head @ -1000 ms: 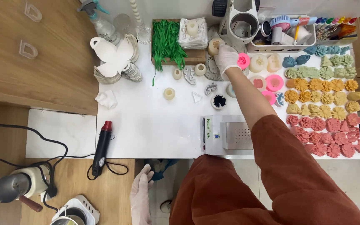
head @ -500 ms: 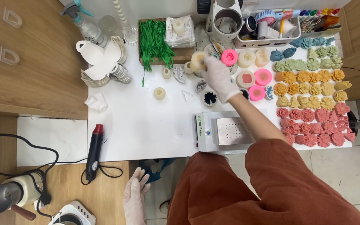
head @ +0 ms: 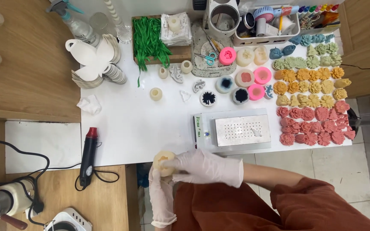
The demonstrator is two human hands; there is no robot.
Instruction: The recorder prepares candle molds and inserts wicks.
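We see a bright, evenly lit scene from above; the white tabletop (head: 150, 124) is almost washed out, with soft, short shadows under the objects. Our gloved hands (head: 185, 171) look slightly soft. Edges bend a little from the wide lens.

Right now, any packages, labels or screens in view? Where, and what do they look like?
Label strip: left end of the white heating machine, narrow, white with green print and a small blue mark.
Clear wrapped packets: stacked at the table's far edge, beside the green ribbons, whitish.
Screens: none in view.
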